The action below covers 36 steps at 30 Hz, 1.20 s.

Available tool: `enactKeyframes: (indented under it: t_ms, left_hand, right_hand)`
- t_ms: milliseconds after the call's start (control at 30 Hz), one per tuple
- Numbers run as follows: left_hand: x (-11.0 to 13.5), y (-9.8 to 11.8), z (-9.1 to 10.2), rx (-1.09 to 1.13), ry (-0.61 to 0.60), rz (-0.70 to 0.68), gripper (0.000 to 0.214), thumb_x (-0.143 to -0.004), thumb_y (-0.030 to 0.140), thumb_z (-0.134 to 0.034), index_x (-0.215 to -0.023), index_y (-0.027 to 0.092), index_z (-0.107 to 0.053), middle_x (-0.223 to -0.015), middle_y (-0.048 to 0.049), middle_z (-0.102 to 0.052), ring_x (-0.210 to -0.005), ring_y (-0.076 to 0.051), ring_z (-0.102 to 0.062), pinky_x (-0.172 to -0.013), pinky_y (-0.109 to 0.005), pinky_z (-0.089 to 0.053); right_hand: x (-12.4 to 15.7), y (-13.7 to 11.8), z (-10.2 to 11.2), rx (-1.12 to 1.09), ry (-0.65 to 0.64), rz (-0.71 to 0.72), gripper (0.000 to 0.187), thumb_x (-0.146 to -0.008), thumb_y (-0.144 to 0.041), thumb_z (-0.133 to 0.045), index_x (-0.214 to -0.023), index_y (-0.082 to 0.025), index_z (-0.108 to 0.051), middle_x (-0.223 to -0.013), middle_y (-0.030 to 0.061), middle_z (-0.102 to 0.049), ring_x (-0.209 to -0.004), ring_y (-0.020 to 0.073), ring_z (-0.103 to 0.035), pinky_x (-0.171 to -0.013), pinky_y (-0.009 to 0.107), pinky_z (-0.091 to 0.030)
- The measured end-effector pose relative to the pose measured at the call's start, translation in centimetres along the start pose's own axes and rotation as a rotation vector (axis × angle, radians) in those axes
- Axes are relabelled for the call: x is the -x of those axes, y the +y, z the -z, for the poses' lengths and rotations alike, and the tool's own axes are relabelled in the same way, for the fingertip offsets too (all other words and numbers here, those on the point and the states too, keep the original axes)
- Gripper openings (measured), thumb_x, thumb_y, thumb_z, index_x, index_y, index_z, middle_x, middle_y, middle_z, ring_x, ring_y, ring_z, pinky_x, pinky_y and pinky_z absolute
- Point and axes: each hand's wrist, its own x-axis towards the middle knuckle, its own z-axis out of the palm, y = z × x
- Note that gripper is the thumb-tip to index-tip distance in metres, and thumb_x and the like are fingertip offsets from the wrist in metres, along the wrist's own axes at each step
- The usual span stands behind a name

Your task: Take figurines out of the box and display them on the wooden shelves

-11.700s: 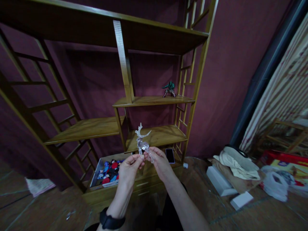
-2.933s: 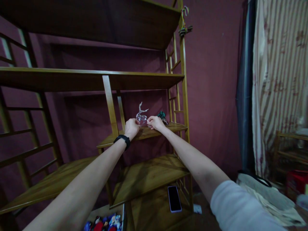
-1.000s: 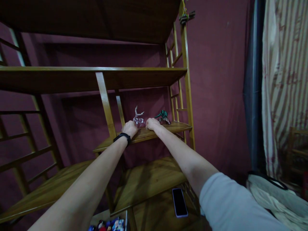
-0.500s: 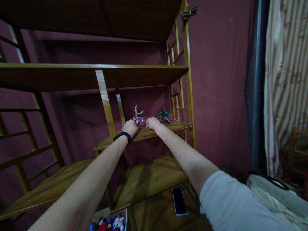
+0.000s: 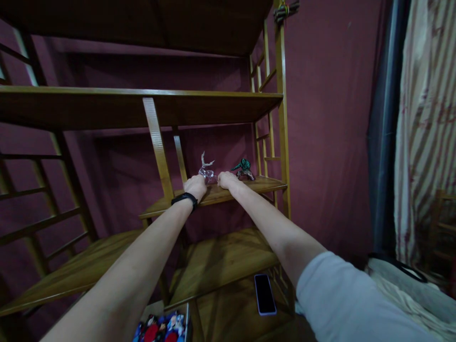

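Head: both hands (image 5: 195,186) (image 5: 228,180) possibly on deer (image 5: 208,174)

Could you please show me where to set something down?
Bare wood shows on the middle shelf above the phone and the left shelf beside the left forearm. Crowded higher up: left hand, clear deer, right hand, green figurine.

A clear, antlered deer figurine (image 5: 208,174) is upright on a wooden shelf (image 5: 267,183).
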Motion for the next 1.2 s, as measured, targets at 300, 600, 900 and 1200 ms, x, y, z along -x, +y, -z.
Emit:
enactKeyframes:
  t_ms: [300,600,900,1200]
  left_hand:
    - [0.51,0.24,0.04,-0.162,0.038,-0.157,0.031,-0.077,0.016,-0.044,-0.101,0.012,-0.063,-0.101,-0.0189,-0.065,-0.097,-0.028,-0.061,-0.079,-0.035,-0.046]
    - [0.68,0.20,0.23,-0.157,0.052,-0.163,0.033,-0.077,0.017,-0.042,-0.101,0.012,-0.063,-0.099,-0.0193,-0.066,-0.096,-0.029,-0.061,-0.078,-0.036,-0.046]
    - [0.47,-0.07,-0.13,-0.135,0.071,-0.127,0.031,-0.078,0.019,-0.043,-0.100,0.012,-0.064,-0.097,-0.0187,-0.066,-0.095,-0.028,-0.062,-0.078,-0.034,-0.046]
    - [0.51,0.00,0.09,-0.113,0.046,-0.095,0.032,-0.079,0.020,-0.041,-0.099,0.013,-0.065,-0.099,-0.0184,-0.066,-0.097,-0.028,-0.061,-0.079,-0.035,-0.046]
  right_hand:
    - [0.41,-0.01,0.08,0.009,0.013,0.017,0.021,-0.078,-0.021,-0.059,-0.098,-0.017,-0.066,-0.111,0.0111,-0.064,-0.104,0.0206,-0.059,-0.087,0.028,-0.044]
    - [0.05,0.12,-0.22,0.022,0.028,0.029,0.022,-0.078,-0.024,-0.058,-0.098,-0.018,-0.066,-0.110,0.0107,-0.064,-0.103,0.0208,-0.059,-0.087,0.029,-0.044]
    - [0.20,-0.02,-0.01,0.020,0.007,0.030,0.021,-0.078,-0.021,-0.057,-0.097,-0.020,-0.067,-0.111,0.0099,-0.064,-0.106,0.0215,-0.057,-0.089,0.030,-0.043]
    - [0.95,-0.26,0.52,-0.003,0.000,0.003,0.024,-0.078,-0.026,-0.059,-0.100,-0.018,-0.065,-0.113,0.0114,-0.063,-0.106,0.0213,-0.058,-0.088,0.029,-0.044]
